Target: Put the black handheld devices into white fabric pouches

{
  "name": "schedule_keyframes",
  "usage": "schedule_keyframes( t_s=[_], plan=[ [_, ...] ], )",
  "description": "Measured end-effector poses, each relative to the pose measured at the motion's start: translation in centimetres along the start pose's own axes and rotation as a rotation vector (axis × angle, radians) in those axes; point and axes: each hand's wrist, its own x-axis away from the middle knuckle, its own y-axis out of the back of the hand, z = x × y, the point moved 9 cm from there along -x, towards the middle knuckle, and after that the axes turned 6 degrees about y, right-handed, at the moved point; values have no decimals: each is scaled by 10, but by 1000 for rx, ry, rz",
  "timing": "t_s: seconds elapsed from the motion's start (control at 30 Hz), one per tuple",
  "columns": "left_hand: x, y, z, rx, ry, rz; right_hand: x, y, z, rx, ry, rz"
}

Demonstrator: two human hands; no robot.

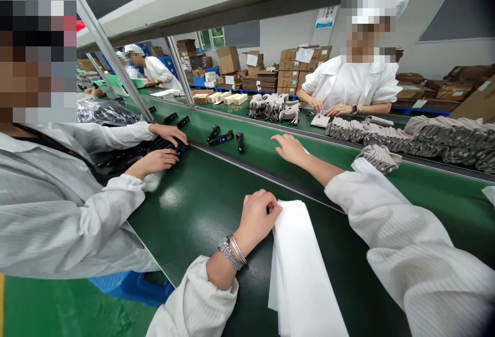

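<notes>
My left hand, with a metal watch and bracelets on the wrist, rests closed at the top edge of a stack of long white sheets on the dark green table; something small and dark shows between its fingers. My right hand reaches out over the green conveyor belt, fingers stretched flat, touching a white piece under it. Three small black devices lie on the belt just left of that hand.
A person in a white coat on my left has both hands on a tray of black parts. Across the belt another person handles a white item. Grey pouches lie in rows at the right; cardboard boxes stand behind.
</notes>
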Motion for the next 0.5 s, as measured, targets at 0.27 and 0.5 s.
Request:
schedule_keyframes(
  t_s=[0.27,0.5],
  plan=[
    [-1,-2,-4,-86,-45,8,-66,-68,92,-154,122,248],
    [-4,-10,-1,-49,-5,94,-62,-77,35,-275,-152,133]
  ],
)
